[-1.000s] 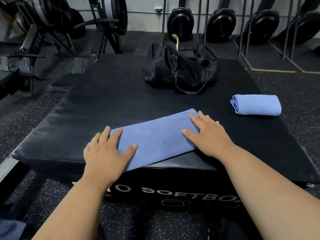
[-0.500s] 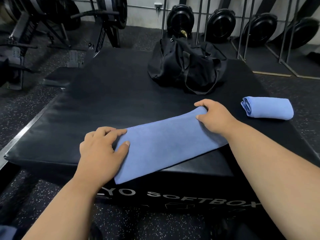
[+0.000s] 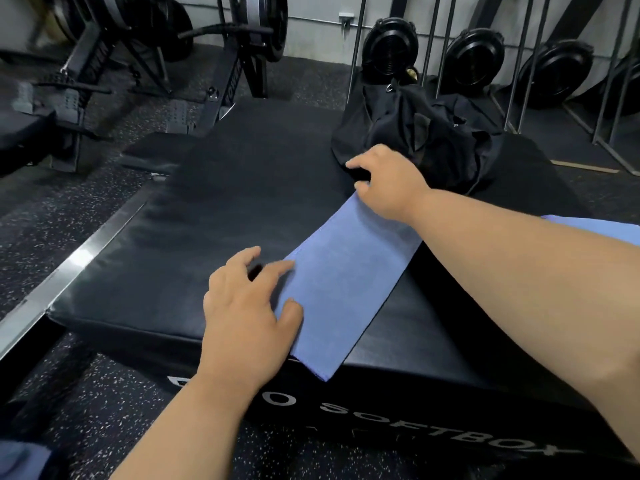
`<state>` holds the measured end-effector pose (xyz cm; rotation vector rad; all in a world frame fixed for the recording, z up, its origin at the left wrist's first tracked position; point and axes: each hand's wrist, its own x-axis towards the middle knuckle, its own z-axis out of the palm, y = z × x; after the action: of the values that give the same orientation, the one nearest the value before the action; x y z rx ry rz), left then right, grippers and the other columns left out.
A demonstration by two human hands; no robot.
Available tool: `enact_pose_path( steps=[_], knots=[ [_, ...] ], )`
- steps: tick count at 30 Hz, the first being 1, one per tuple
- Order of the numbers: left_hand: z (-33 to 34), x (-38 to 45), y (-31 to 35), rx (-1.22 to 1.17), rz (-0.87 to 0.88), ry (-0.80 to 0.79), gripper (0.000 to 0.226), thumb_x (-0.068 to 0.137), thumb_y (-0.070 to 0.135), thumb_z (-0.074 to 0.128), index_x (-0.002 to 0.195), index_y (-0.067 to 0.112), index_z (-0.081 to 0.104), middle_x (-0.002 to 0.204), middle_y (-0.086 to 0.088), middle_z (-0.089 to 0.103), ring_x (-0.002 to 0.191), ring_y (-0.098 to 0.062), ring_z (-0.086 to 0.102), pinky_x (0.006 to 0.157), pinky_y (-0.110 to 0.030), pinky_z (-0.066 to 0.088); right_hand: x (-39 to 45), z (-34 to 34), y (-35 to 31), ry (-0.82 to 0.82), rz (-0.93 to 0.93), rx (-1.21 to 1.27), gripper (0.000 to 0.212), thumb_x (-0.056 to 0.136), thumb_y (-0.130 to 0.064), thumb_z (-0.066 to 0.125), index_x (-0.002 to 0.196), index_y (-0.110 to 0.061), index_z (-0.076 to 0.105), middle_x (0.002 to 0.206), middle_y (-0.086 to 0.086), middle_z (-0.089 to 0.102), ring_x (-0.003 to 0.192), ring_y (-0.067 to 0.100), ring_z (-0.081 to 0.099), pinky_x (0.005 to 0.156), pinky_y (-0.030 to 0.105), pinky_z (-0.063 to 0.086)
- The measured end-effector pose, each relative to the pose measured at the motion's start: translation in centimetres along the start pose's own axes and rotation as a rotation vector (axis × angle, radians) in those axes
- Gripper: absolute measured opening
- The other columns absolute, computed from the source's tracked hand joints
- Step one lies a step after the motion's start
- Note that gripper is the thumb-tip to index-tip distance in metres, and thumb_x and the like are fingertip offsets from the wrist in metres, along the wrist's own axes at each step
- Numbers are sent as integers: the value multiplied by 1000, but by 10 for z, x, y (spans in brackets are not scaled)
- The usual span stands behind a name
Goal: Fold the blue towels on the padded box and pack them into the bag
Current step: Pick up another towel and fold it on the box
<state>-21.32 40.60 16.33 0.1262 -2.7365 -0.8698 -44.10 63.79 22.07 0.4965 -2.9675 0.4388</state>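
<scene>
Blue towel strip [image 3: 346,289] lying on padded box [image 3: 207,209], long axis running 7 to 1 o'clock. Right hand [image 3: 388,181] pinching far end; left hand [image 3: 249,313], fingers spread, pressing near end. Duffel bag [image 3: 433,140] sitting at 1 o'clock, nearest right hand.

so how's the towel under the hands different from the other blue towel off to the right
The towel under the hands lies as a long flat strip slanting across the padded box, its near corner past the box's front edge; the other towel is mostly hidden behind the right forearm. The left hand and right hand both touch the long one, neither touches the other. Both are the same light blue.
</scene>
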Motion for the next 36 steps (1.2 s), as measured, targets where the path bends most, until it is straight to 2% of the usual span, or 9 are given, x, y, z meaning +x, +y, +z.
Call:
enact_pose_path(
  steps=[4,10,13,16,20,24,30,33,36],
  knots=[
    [4,2,-6,71,39,-39,52,87,51,51,133,38,71,155,1,51,139,-25,40,112,-45,34,-20,35,4,-265,53,-37,77,90,-77,29,160,-44,35,172,2,24,160,26,19,129,53,15],
    [0,-1,-11,107,42,-88,60,90,56,50,144,35,63,164,-4,41,148,-26,32,119,-44,29,-17,38,3,-270,13,-165,74,101,-74,25,167,-42,14,177,5,5,162,32,2,130,56,2],
    [-4,0,-15,140,55,-98,64,87,62,49,145,38,62,165,-6,41,151,-30,34,125,-48,26,-36,35,-9,-99,-46,-210,76,100,-72,20,167,-36,21,176,8,10,162,32,7,130,54,3],
    [-11,1,-17,157,27,-215,70,88,74,47,153,49,47,172,3,26,159,-23,14,130,-49,8,-74,38,-37,49,-58,-141,77,99,-66,24,165,-27,30,173,11,21,158,34,20,129,55,12],
    [-23,1,-25,105,38,-271,70,90,72,57,155,51,43,174,6,19,162,-19,5,131,-47,1,-132,49,-72,-207,-104,-91,78,102,-68,32,168,-32,14,177,2,-4,163,26,-2,131,50,0],
    [-30,0,-29,51,15,-279,69,91,69,47,155,45,47,173,6,25,162,-20,9,130,-42,0,-174,47,-97,-309,-236,-138,90,92,-80,15,168,-33,2,177,-2,-4,163,24,-6,131,49,-5],
    [-38,1,-36,18,-15,-258,49,106,42,50,154,32,52,171,4,31,161,-21,14,130,-36,10,-221,48,-121,-358,-421,-115,97,94,-80,34,169,-27,3,177,0,-4,163,24,-7,130,48,-7],
    [-35,-1,-41,-11,26,-217,50,106,35,52,156,36,48,168,1,37,160,-22,20,130,-40,15,-238,55,-121,-312,-464,-86,95,94,-68,53,169,-30,8,177,1,-2,163,23,-6,129,45,-9],
    [-35,-3,-44,-52,60,-186,46,106,26,53,149,41,56,163,0,44,155,-22,29,127,-40,23,-246,67,-117,-191,-488,-135,96,90,-48,66,168,-26,15,176,3,10,162,28,11,130,47,5]
  ],
)
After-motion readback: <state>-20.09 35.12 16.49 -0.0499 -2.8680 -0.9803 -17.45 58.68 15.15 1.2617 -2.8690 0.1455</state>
